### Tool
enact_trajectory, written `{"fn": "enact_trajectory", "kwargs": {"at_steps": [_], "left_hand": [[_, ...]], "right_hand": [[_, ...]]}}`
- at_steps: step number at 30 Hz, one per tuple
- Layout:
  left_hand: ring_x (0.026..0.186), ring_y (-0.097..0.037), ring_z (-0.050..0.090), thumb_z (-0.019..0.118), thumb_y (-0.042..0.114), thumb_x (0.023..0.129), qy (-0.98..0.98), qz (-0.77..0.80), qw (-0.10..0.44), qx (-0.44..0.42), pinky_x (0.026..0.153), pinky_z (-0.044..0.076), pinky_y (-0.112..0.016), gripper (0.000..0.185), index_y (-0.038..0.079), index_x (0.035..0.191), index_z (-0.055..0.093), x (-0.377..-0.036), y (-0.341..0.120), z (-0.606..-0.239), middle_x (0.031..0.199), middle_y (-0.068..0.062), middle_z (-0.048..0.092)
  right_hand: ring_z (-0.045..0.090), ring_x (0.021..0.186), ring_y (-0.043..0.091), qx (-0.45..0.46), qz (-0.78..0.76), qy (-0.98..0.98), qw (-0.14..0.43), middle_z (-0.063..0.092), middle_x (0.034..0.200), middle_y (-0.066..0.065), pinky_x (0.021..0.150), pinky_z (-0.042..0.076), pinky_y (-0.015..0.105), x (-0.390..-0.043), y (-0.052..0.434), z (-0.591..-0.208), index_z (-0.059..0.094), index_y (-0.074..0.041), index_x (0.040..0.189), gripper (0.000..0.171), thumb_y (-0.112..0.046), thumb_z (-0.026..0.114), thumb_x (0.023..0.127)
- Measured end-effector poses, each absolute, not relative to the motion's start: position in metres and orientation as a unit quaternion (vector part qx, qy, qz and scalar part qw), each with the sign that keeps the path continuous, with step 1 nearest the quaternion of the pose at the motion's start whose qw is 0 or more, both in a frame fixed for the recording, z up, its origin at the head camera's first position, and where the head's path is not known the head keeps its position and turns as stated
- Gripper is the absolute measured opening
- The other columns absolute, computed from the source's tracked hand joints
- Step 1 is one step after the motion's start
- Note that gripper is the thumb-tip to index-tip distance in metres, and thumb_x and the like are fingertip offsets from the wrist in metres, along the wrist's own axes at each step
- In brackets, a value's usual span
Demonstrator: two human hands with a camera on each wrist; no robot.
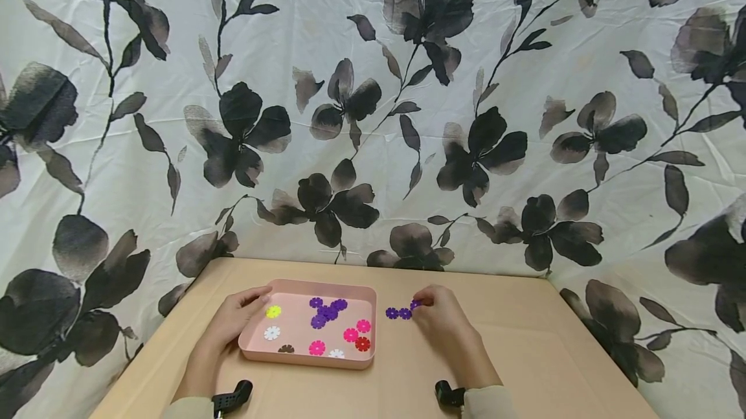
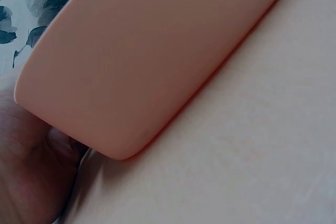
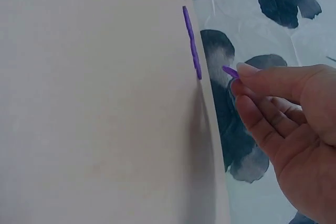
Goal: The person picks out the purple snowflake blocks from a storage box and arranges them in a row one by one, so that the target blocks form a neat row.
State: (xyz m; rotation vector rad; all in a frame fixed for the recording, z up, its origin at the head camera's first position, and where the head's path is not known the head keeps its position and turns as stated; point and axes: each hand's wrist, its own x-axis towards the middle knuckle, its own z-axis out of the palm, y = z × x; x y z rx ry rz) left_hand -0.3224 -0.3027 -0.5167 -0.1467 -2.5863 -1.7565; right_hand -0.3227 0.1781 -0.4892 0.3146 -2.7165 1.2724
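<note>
My right hand (image 1: pixel 441 317) pinches purple disc (image 3: pixel 230 71) between thumb and fingertips (image 3: pixel 247 70), just right of two joined purple discs (image 1: pixel 399 313) lying on table (image 1: pixel 524 341). Judgement: disc light, thin, stiff plastic, slick faces; take by rim. My left hand (image 1: pixel 233 318) grips left wall of pink tray (image 1: pixel 303 355), fingers over rim.
</note>
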Motion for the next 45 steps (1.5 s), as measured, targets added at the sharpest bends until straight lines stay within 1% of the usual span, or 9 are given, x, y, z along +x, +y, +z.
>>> {"fn": "enact_trajectory", "kwargs": {"at_steps": [14,17,19,23,32,35,38,42,45], "left_hand": [[0.151,-0.037,0.041,0.058,0.039,0.107,-0.824,-0.565,0.003,-0.04,0.122,0.037,-0.054,0.052,0.011,0.151,0.056,-0.323,-0.3,-0.516,0.159,-0.016,0.049],[0.149,-0.037,0.044,0.058,0.039,0.107,-0.827,-0.561,0.005,-0.041,0.117,0.045,-0.045,0.052,0.011,0.15,0.057,-0.323,-0.3,-0.516,0.158,-0.016,0.05],[0.147,-0.035,0.047,0.058,0.04,0.107,-0.826,-0.562,0.006,-0.039,0.111,0.049,-0.034,0.051,0.011,0.15,0.057,-0.323,-0.3,-0.516,0.158,-0.016,0.051],[0.145,-0.035,0.048,0.059,0.043,0.106,-0.825,-0.564,0.004,-0.037,0.1,0.048,-0.017,0.054,0.012,0.15,0.058,-0.322,-0.3,-0.516,0.158,-0.017,0.051],[0.146,-0.034,0.047,0.059,0.041,0.106,-0.825,-0.563,0.008,-0.036,0.095,0.044,-0.011,0.052,0.012,0.149,0.058,-0.323,-0.299,-0.516,0.157,-0.016,0.052],[0.147,-0.033,0.046,0.059,0.041,0.106,-0.827,-0.561,0.009,-0.034,0.099,0.044,-0.013,0.052,0.013,0.15,0.058,-0.324,-0.299,-0.517,0.157,-0.014,0.052],[0.147,-0.034,0.046,0.059,0.042,0.106,-0.828,-0.56,0.01,-0.034,0.109,0.047,-0.028,0.053,0.013,0.15,0.058,-0.325,-0.299,-0.517,0.158,-0.014,0.051],[0.148,-0.037,0.045,0.058,0.044,0.106,-0.826,-0.562,0.007,-0.032,0.118,0.044,-0.049,0.054,0.012,0.15,0.057,-0.324,-0.297,-0.518,0.158,-0.016,0.05],[0.147,-0.036,0.046,0.059,0.043,0.106,-0.825,-0.565,0.007,-0.028,0.117,0.044,-0.05,0.053,0.013,0.149,0.058,-0.324,-0.296,-0.518,0.158,-0.016,0.051]], "right_hand": [[0.065,0.085,0.017,0.11,0.381,-0.916,0.058,0.075,0.096,0.012,0.077,0.057,0.029,-0.327,0.19,-0.497,0.077,0.002,0.103,0.018,0.004,0.081,0.085],[0.064,0.085,0.018,0.111,0.38,-0.917,0.053,0.074,0.096,0.012,0.076,0.057,0.029,-0.328,0.191,-0.498,0.077,0.002,0.103,0.018,0.004,0.081,0.085],[0.063,0.085,0.017,0.11,0.38,-0.917,0.047,0.074,0.096,0.011,0.075,0.056,0.028,-0.328,0.192,-0.499,0.077,0.001,0.103,0.019,0.004,0.081,0.085],[0.061,0.083,0.017,0.115,0.375,-0.919,0.04,0.073,0.097,0.012,0.073,0.054,0.025,-0.331,0.194,-0.501,0.076,0.002,0.106,0.021,0.005,0.08,0.085],[0.061,0.086,0.018,0.099,0.409,-0.905,0.067,0.071,0.1,0.01,0.07,0.051,0.024,-0.333,0.19,-0.494,0.075,0.0,0.112,0.02,0.001,0.074,0.092],[0.063,0.091,0.019,0.107,0.437,-0.89,0.07,0.071,0.107,0.016,0.072,0.053,0.024,-0.334,0.186,-0.492,0.075,-0.001,0.115,0.021,-0.001,0.073,0.094],[0.066,0.094,0.019,0.127,0.453,-0.879,0.077,0.07,0.114,0.02,0.075,0.056,0.024,-0.335,0.181,-0.49,0.075,-0.003,0.115,0.021,-0.002,0.073,0.094],[0.069,0.097,0.02,0.149,0.452,-0.874,0.096,0.071,0.115,0.014,0.085,0.061,0.031,-0.336,0.174,-0.488,0.075,-0.006,0.114,0.022,-0.002,0.076,0.093],[0.07,0.099,0.021,0.159,0.453,-0.871,0.104,0.071,0.115,0.011,0.091,0.061,0.037,-0.336,0.167,-0.485,0.076,-0.006,0.114,0.022,-0.004,0.078,0.092]]}}
